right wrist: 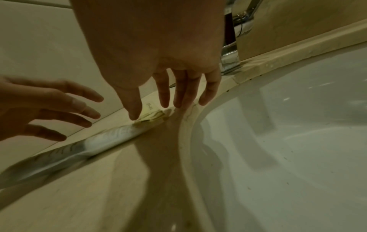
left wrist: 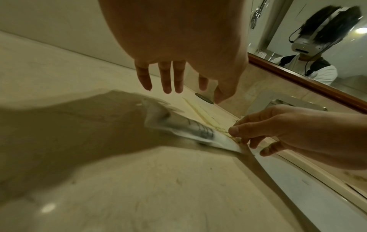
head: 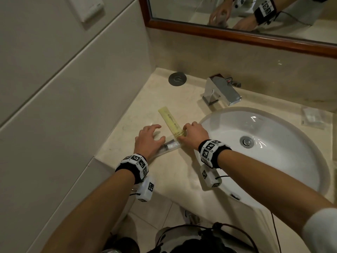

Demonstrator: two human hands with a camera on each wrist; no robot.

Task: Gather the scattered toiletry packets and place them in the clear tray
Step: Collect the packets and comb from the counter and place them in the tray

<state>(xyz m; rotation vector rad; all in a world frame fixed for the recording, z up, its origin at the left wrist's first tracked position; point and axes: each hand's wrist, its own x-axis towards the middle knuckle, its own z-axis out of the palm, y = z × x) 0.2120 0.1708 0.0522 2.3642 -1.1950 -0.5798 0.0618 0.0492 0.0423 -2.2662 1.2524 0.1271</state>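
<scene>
A long yellow packet lies flat on the beige counter, left of the sink. My right hand pinches its near end between thumb and fingertips; the right wrist view shows the thumb on the crinkled yellow end. A clear packet with dark contents lies crosswise just below it, also seen as the clear packet. My left hand hovers over this packet with fingers spread and holds nothing. The clear tray sits far right on the counter, beyond the sink, with something white inside.
The white sink basin opens right beside my right hand. A chrome faucet stands behind it, and a round metal cap sits at the back of the counter. A tiled wall runs along the counter's left; the wood-framed mirror hangs above.
</scene>
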